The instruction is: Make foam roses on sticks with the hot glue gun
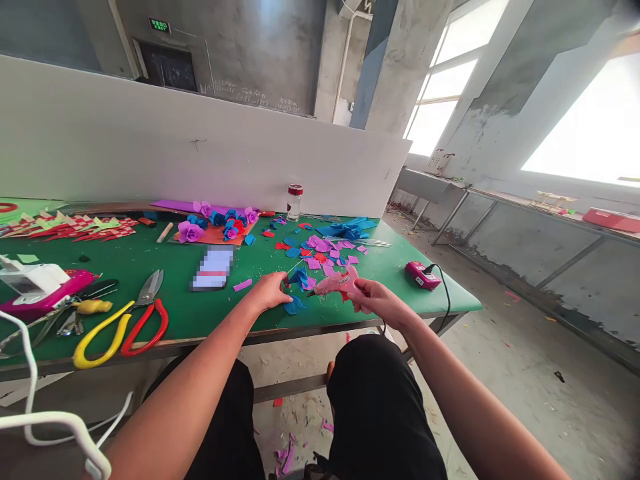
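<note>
My left hand (271, 292) is closed on a small blue crepe-paper flower (299, 277), pinched between thumb and fingers above the front of the table. A thin stick or wire seems to rise from the flower. In my right hand (376, 297) is a pinkish glue gun (337, 285), its dark nozzle pointing left close to the blue paper. Under the left fingertips lies a loose blue petal (295, 306). Purple petals (325, 245), along with red and blue ones, are scattered just beyond both hands.
Finished paper flowers (191, 231) lie at the back, near a red-lidded jar (295, 202). Large scissors (145, 310) and a blurred phone (212, 268) are on the left. A magenta power block (423, 275) trails its cable over the right edge of the green table (370, 283).
</note>
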{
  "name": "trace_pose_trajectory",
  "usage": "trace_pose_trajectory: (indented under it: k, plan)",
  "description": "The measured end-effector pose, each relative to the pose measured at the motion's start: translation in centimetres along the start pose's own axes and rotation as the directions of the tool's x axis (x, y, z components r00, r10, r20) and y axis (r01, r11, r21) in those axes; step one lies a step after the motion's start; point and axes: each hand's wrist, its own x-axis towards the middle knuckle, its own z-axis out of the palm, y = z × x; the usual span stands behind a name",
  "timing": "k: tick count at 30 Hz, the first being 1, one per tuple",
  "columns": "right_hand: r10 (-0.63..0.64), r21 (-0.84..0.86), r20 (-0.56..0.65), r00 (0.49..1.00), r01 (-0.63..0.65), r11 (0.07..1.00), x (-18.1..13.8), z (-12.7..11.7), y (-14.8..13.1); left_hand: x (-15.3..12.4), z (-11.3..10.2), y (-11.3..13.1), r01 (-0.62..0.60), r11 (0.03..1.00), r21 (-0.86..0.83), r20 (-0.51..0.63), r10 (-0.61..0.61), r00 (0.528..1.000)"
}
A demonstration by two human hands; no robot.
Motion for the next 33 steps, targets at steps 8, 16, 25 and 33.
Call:
trace_pose_trajectory:
  k: [8,16,25,33]
  plan:
    - [0.075,0.239,0.007,0.997,-0.074,0.968,0.0,-1.0,1.6,-0.2,-1.0,-0.2,-0.011,0.999,-0.052,-0.045,0.009,0.999]
    - [-0.086,0.02,-0.096,0.992,0.088,0.996,-0.2,-1.0,1.5,-0.2,-2.0,-1.0,0.008,0.992,-0.125,-0.125,-0.024,0.992]
    - [-0.12,-0.074,-0.354,0.927,0.1,0.992,-0.4,-1.7,2.3,-0.1,-1.8,-1.0,0.02,0.99,-0.139,-0.128,-0.038,0.991]
    - [-0.236,-0.105,-0.647,0.726,0.221,0.97,0.2,-1.5,3.0,0.0,-1.6,-1.3,0.007,0.988,-0.155,-0.134,-0.028,0.991]
